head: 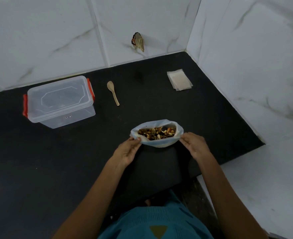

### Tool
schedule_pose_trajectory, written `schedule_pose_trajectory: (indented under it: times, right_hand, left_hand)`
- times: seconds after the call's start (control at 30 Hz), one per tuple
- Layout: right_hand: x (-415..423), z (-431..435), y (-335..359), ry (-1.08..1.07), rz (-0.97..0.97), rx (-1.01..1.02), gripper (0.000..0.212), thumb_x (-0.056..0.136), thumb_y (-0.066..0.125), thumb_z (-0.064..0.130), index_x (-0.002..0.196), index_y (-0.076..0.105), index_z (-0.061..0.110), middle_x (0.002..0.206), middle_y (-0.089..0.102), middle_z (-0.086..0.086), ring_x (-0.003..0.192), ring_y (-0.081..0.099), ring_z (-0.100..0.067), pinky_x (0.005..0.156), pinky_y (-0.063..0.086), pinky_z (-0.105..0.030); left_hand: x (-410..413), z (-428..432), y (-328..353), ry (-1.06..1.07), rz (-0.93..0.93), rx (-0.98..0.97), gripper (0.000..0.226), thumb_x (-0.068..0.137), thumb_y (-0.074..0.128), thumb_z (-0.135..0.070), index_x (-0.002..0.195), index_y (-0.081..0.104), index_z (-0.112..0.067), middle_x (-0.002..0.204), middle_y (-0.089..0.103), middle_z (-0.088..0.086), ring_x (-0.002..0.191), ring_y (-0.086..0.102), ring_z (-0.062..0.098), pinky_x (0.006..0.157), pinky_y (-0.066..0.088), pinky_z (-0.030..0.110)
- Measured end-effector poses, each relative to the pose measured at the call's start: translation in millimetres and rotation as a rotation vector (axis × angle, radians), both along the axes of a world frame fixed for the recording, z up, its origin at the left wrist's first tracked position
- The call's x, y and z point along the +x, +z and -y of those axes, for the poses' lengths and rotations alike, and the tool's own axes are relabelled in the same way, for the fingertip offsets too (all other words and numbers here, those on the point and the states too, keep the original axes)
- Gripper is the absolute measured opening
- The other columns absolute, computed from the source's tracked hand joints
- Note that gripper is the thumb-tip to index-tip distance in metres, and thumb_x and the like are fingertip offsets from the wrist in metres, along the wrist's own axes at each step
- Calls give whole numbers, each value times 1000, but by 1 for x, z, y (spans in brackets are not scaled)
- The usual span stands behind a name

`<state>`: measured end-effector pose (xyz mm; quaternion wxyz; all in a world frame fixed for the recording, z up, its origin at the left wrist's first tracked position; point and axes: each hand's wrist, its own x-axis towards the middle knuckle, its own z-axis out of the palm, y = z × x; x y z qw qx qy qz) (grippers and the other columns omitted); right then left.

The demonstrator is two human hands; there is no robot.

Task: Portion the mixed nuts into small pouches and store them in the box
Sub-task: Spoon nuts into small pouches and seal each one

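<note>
Right, corner setup. Glossy white marble-look wall tiles (47,31) with grey veining on two sides, and a matte black slab counter (56,169) below them.

Clear rectangular plastic box (59,100) sits far left on the counter, lid on, with rounded corners and orange-red clip latches (25,106) at both ends.

Thin translucent plastic bag (157,144), whitish-blue, stands mid-counter near the front edge with its mouth pulled into a wide oval. Mixed nuts (157,133) are inside, brown and pale pieces, filling the lower part.

Left hand (126,150) pinches the bag rim at its left end, thumb and fingers closed on the film. Right hand (194,145) does the same at the right end. Both are spread apart, keeping the mouth open.

Small stack of flat rectangular translucent pouches (179,79) lies far right, near the wall corner, slightly fanned.

Short light wooden spoon (113,92) lies between box and pouches, bowl toward the wall, touching neither.
</note>
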<state>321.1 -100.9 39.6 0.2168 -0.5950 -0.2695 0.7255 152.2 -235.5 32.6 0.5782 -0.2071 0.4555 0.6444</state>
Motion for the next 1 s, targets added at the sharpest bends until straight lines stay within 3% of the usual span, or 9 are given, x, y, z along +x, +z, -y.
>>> schedule_pose_trajectory:
  times: [0.13,0.23,0.33,0.5,0.63,0.73,0.8,0.9,1.0]
  right_hand:
    - [-4,10,2,206,243,93,14,84,66,23,88,56,15,95,59,-7,94,59,-17,89,51,-32]
    - [-7,15,-2,217,249,61,17,85,65,19,94,57,8,93,59,-10,85,61,-19,79,54,-30]
    - [-7,15,-3,190,180,-22,18,85,63,9,100,58,0,93,62,-15,84,63,-20,71,55,-29]
    - [-3,13,0,111,56,-112,24,86,57,-3,110,56,-3,95,62,-17,88,62,-23,77,51,-34]
    - [-1,14,2,44,-45,-190,19,88,52,-4,106,55,-1,118,58,-21,111,57,-28,86,49,-39]
    - [-1,16,2,18,-145,-267,20,91,46,-3,110,54,-1,130,52,-20,123,49,-29,102,38,-45]
    - [0,17,1,-2,-218,-306,14,91,44,-5,98,54,0,120,56,-18,126,47,-28,104,34,-47]
    - [-1,20,4,-63,-321,-338,17,93,39,-7,95,54,1,101,60,-17,127,46,-26,104,33,-44]
    - [-3,23,3,-154,-387,-337,18,94,37,-7,94,53,0,127,53,-18,129,44,-27,106,31,-43]
  left_hand:
    - [3,-1,2,-105,-128,-84,38,87,52,7,125,50,0,116,58,18,109,57,25,92,47,37]
    - [9,-4,4,-169,-194,-115,40,86,60,-4,125,49,-2,99,60,11,99,58,21,91,47,33]
    - [16,-6,0,-186,-199,-157,44,85,64,-11,125,47,-1,104,58,14,91,59,21,81,50,33]
    - [23,-10,-1,-173,-164,-182,35,90,55,-5,123,49,3,97,58,15,110,57,29,91,48,39]
    - [21,-9,-2,-45,-8,-73,40,92,50,-2,131,43,2,130,52,21,123,50,31,93,42,44]
    - [26,-8,-4,0,20,-4,40,94,47,-7,132,42,2,135,48,21,126,47,29,98,38,40]
    - [28,-6,-6,29,28,41,39,95,46,-11,133,42,0,132,52,19,127,46,26,98,39,39]
    - [30,-5,-11,57,58,101,34,96,45,-17,128,45,-8,100,65,9,122,51,22,95,39,46]
    - [37,-9,-10,108,95,162,35,98,41,-19,131,42,-7,115,61,11,125,47,26,97,35,55]
